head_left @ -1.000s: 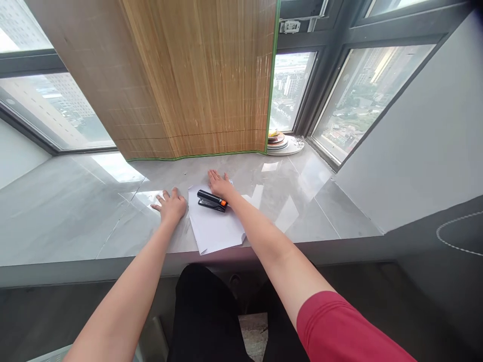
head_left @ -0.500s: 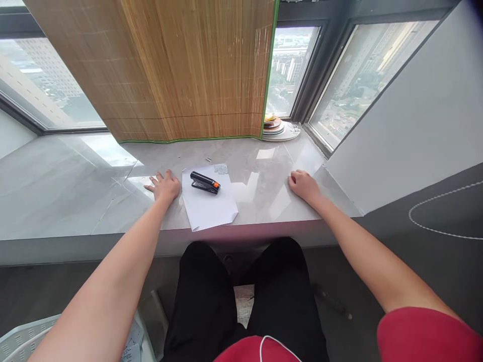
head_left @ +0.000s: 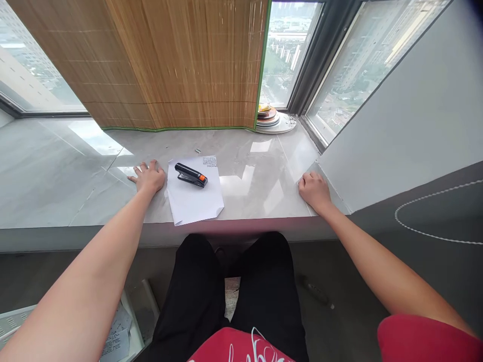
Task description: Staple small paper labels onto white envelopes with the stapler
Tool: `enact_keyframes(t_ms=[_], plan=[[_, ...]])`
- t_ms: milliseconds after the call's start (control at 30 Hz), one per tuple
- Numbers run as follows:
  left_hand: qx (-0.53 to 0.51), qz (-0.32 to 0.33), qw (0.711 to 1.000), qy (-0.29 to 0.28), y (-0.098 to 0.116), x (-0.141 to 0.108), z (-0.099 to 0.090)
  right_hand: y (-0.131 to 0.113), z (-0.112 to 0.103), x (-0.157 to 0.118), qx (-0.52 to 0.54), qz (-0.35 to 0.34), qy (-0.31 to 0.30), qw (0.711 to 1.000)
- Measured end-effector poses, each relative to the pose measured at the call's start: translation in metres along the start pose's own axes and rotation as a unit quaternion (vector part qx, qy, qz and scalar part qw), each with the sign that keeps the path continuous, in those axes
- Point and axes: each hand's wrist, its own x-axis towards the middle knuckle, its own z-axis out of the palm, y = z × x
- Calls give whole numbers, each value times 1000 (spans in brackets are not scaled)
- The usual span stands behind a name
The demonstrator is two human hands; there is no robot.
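White paper sheets (head_left: 196, 203) lie on the grey marble sill (head_left: 241, 201), their lower edge close to the sill's front. A black stapler (head_left: 190, 175) with an orange patch rests on the paper. Just left of the paper, my left hand (head_left: 150, 178) lies on the sill with its fingers spread, holding nothing. My right hand (head_left: 314, 191) rests at the sill's right end with its fingers curled in; nothing shows in it. Behind the paper is a small strip of staples (head_left: 197, 151).
A bamboo blind (head_left: 181, 65) hangs over the window behind the sill. Stacked plates (head_left: 277, 123) stand in the back right corner. A white basket (head_left: 15, 319) is at the lower left, and a beaded cord (head_left: 422, 232) hangs at the right.
The view has shifted, so the sill and paper appear further left and higher. My right hand has moved right along the sill, away from the paper. My left hand stays spread beside the paper.
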Motion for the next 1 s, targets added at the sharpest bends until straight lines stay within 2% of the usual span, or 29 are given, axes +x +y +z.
enact_keyframes(t_ms=[167,300,400,533,633,700,767,833,1000], plan=[[2,-3,1000,-5,0,-1,0,6,2,-5,9,-24,23,999],[6,-4,1000,-4,0,-2,0,-2,-1,-10,107,-54,58,991],[4,-7,1000,1,0,-2,0,-39,-8,-18,224,-74,47,971],[1,-10,1000,2,2,-3,-1,-133,-16,-30,325,-203,-43,923],[0,-14,1000,2,3,-4,-2,-202,-19,-29,382,-261,-67,884],[0,-18,1000,0,3,-4,-2,-233,-21,-18,397,-290,-63,868],[-1,-18,1000,-1,2,-3,-2,-249,-22,-1,402,-325,-54,854],[-1,-17,1000,-2,2,-2,-1,-255,-18,20,410,-339,-38,846],[4,-16,1000,2,1,-1,1,-254,5,59,458,-262,-24,849]])
